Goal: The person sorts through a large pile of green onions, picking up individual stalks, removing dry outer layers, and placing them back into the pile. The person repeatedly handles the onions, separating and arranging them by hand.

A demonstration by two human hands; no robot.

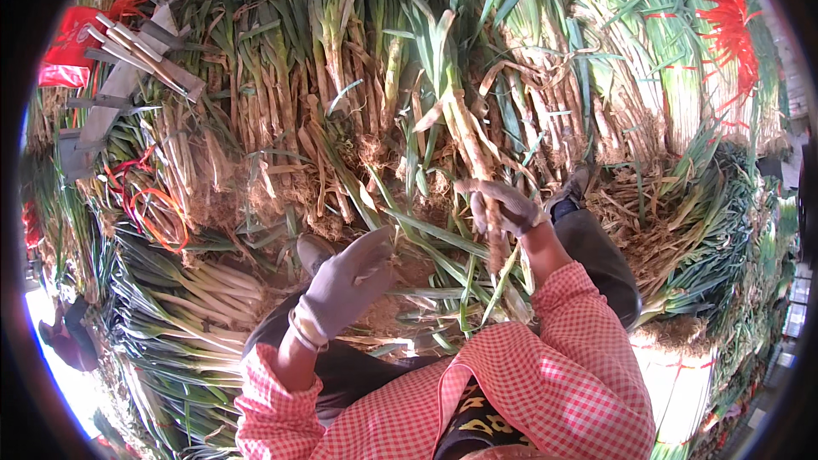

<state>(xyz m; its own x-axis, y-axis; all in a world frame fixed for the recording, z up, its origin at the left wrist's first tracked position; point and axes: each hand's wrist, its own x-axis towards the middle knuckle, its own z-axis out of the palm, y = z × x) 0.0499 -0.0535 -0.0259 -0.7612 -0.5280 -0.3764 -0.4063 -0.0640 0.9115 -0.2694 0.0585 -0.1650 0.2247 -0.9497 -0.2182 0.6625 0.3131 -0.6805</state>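
My right hand, in a greyish glove, is closed around the lower stem of a large green onion. Its leafy top points away from me and its root end hangs below my fingers. My left hand, gloved too, is held in the air at the left with its fingers stretched out and nothing in it. Beyond both hands lies a long row of untrimmed green onions with brown, dry outer leaves. Loose leaves are scattered between my hands.
Peeled green onions with white stems are piled at the left. Orange-red ties lie above them. Knife-like blades and pale sticks rest at the far left. Red strips hang at the right, near bundled onions. My shoes stand among the debris.
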